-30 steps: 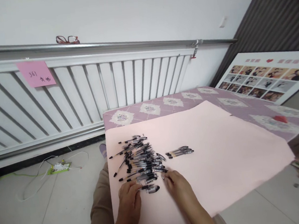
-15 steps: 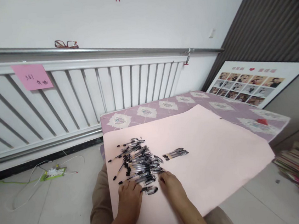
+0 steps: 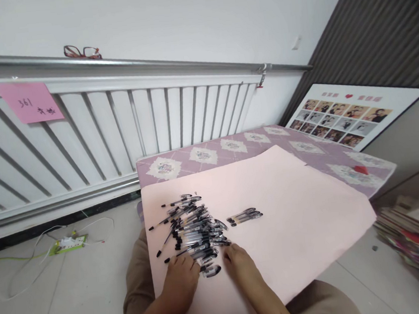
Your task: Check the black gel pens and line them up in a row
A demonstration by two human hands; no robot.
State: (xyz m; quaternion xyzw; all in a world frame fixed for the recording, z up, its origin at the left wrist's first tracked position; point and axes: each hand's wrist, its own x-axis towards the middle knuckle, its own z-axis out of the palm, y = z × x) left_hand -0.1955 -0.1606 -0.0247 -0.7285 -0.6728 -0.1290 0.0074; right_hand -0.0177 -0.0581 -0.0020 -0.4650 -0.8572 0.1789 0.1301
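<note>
The fingers [image 3: 185,262] of the left hand [image 3: 181,282], at the lower centre of the frame, were curled and close together, their tips at the near edge of a loose pile of pens [image 3: 193,232]. Two or so pens [image 3: 211,271] projected to the right from beside those tips; whether they were gripped could not be determined. The right hand [image 3: 240,266], just to the right, had its fingers bunched and narrow beside the cap ends of the pile. Whether it held anything could not be determined, the fingertips being partly hidden.

The pile occupied the left part of a pale pink sheet [image 3: 299,227], left of the frame's centre. Its pens were clear-barrelled with black ends, overlapping and mostly lying crosswise, several at a slant. A smaller group of pens [image 3: 244,216] lay side by side to the right of the pile, apart from it and above the right hand in the frame.

The sheet covered much of a table [image 3: 232,145] dressed in a purple patterned cloth. A small red item [image 3: 360,170] lay on the cloth at right. A white radiator [image 3: 162,117] stood behind, with a pink note [image 3: 31,102] at upper left.
</note>
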